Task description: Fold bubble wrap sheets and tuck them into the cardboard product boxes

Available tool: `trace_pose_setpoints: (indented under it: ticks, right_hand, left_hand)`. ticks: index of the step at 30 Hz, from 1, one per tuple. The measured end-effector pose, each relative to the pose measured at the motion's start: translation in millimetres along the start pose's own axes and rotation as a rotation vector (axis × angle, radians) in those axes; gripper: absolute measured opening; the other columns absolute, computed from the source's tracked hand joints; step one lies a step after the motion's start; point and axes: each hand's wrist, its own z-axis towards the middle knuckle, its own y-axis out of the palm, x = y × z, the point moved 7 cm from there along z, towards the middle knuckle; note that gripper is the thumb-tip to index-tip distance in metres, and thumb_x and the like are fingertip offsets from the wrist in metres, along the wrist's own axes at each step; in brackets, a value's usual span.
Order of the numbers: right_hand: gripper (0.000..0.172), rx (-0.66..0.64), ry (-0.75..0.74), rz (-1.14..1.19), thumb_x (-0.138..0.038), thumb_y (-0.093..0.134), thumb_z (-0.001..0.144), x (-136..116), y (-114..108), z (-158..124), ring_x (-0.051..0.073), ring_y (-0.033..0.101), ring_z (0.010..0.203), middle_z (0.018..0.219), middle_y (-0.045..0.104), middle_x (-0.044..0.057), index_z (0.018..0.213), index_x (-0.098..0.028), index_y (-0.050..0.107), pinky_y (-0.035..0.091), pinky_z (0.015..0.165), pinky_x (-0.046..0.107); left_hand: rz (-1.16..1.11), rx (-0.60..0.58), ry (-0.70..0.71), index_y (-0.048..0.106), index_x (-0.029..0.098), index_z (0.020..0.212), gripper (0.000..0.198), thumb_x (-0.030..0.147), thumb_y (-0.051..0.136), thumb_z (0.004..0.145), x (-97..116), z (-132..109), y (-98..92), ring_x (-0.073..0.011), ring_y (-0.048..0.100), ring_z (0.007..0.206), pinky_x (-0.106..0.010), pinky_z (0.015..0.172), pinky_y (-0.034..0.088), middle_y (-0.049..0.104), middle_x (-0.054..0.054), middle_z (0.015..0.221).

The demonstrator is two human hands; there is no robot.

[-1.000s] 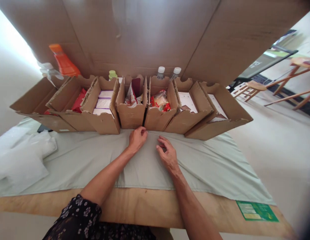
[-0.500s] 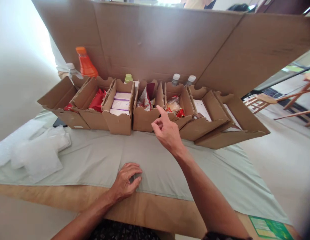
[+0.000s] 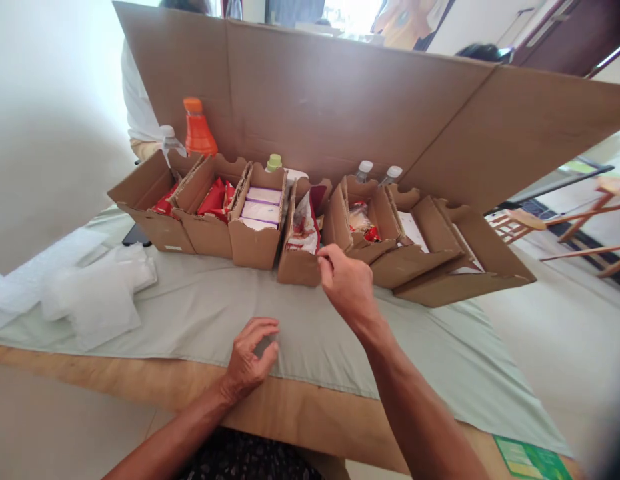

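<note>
In the head view, my right hand (image 3: pixel 349 283) is closed with its fingers on the front right edge of a cardboard box (image 3: pixel 297 268). This box juts out a little in front of its neighbours, and a white, red and maroon packet (image 3: pixel 305 227) stands in it. My left hand (image 3: pixel 251 355) rests on the pale green cloth (image 3: pixel 205 297) near the table's front edge. Its fingers are curved and apart, with nothing between them. Left of the gripped box is a box (image 3: pixel 253 250) of white and purple packs (image 3: pixel 260 212); right of it, one holding red and clear packets (image 3: pixel 361 220).
More cardboard boxes (image 3: pixel 165 230) continue the row on both sides. A tall cardboard panel (image 3: pixel 310 100) stands behind, with an orange bottle (image 3: pixel 199 130) and white-capped bottles (image 3: pixel 364 170). Bubble wrap (image 3: pixel 97 293) lies at left. Wooden stools (image 3: pixel 525 220) stand at right.
My right hand has gone from a pointing finger to a grip on the box edge. That box has shifted toward me and tilted slightly. The view has moved; my left hand stays on the cloth.
</note>
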Motion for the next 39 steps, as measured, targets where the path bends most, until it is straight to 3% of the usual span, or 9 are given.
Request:
trace_pose_setpoints:
  ticks: [6,12,15,17,21,26,32,36,39]
  right_hand:
    - [0.025,0.029,-0.141,0.228,-0.033,0.049,0.102,18.3,-46.7,-117.4,0.017,0.072,0.066,0.081,0.078,0.001,0.101,-0.027,0.073,0.048,0.063,0.028]
    - [0.029,0.245,0.210,0.321,-0.046,0.063,0.095,123.3,-94.5,-202.3,0.026,0.078,0.086,0.105,0.080,0.006,0.118,-0.033,0.073,0.063,0.074,0.038]
    - [0.067,0.292,0.347,0.508,-0.051,0.067,0.091,159.7,-83.4,-235.5,0.031,0.075,0.111,0.138,0.070,0.012,0.153,-0.034,0.048,0.064,0.086,0.044]
    - [0.076,0.195,0.344,0.555,-0.056,0.070,0.087,162.8,-59.4,-248.8,0.034,0.071,0.120,0.145,0.065,0.015,0.155,-0.031,0.046,0.064,0.088,0.044]
    - [0.065,0.064,0.375,0.448,-0.064,0.072,0.083,149.8,-12.3,-253.6,0.038,0.072,0.114,0.123,0.076,0.016,0.131,-0.020,0.068,0.061,0.092,0.051]
    - [0.060,0.186,0.393,0.496,-0.066,0.068,0.084,149.9,1.5,-208.3,0.036,0.072,0.106,0.114,0.077,0.015,0.121,-0.019,0.071,0.057,0.098,0.053]
    - [0.061,0.223,0.430,0.654,-0.068,0.072,0.077,182.3,22.8,-147.3,0.030,0.070,0.094,0.107,0.076,0.014,0.112,-0.019,0.065,0.059,0.086,0.048]
    - [0.056,0.230,0.459,0.730,-0.060,0.068,0.085,183.5,45.2,-162.1,0.026,0.071,0.097,0.117,0.073,0.013,0.124,-0.021,0.061,0.061,0.085,0.043]
    - [0.066,0.206,0.510,0.728,-0.059,0.066,0.088,180.1,59.0,-197.3,0.028,0.071,0.107,0.132,0.068,0.017,0.142,-0.021,0.055,0.060,0.091,0.048]
  left_hand:
    - [0.037,0.105,-0.102,0.066,0.024,0.124,0.033,0.023,0.061,0.092,-4.0,-11.4,-26.7,-0.0258,0.069,0.114,-0.043,0.097,0.060,0.071,-0.011,0.127]
    - [-0.021,0.018,-0.209,0.050,0.026,0.148,0.059,0.026,0.064,0.091,2.9,-10.9,-25.3,-0.0297,0.062,0.128,-0.047,0.105,0.056,0.060,-0.013,0.144]
    - [-0.086,-0.095,-0.236,0.036,0.029,0.159,0.075,0.029,0.065,0.090,10.2,-6.9,-5.3,-0.0328,0.051,0.144,-0.052,0.115,0.049,0.046,-0.014,0.161]
    - [-0.126,-0.159,-0.258,0.032,0.029,0.161,0.080,0.030,0.066,0.089,14.0,-5.3,10.2,-0.0332,0.048,0.147,-0.052,0.118,0.047,0.042,-0.013,0.165]
    - [-0.142,-0.260,-0.329,0.046,0.024,0.151,0.068,0.027,0.066,0.086,14.3,-5.7,37.5,-0.0316,0.057,0.138,-0.050,0.115,0.050,0.055,-0.013,0.153]
    - [-0.146,-0.188,-0.351,0.054,0.021,0.138,0.054,0.024,0.063,0.085,10.7,11.9,53.4,-0.0294,0.061,0.132,-0.048,0.114,0.050,0.064,-0.012,0.140]
    - [-0.105,-0.173,-0.364,0.038,0.021,0.156,0.079,0.024,0.063,0.082,-10.1,45.0,80.7,-0.0312,0.052,0.143,-0.049,0.117,0.048,0.054,-0.016,0.154]
    - [-0.054,-0.253,-0.379,0.032,0.020,0.161,0.085,0.024,0.063,0.082,-21.3,25.9,82.6,-0.0336,0.049,0.148,-0.055,0.123,0.039,0.049,-0.017,0.160]
    - [-0.033,-0.333,-0.412,0.033,0.021,0.162,0.083,0.023,0.061,0.085,-14.3,-2.2,67.3,-0.0324,0.057,0.141,-0.051,0.115,0.051,0.050,-0.016,0.160]
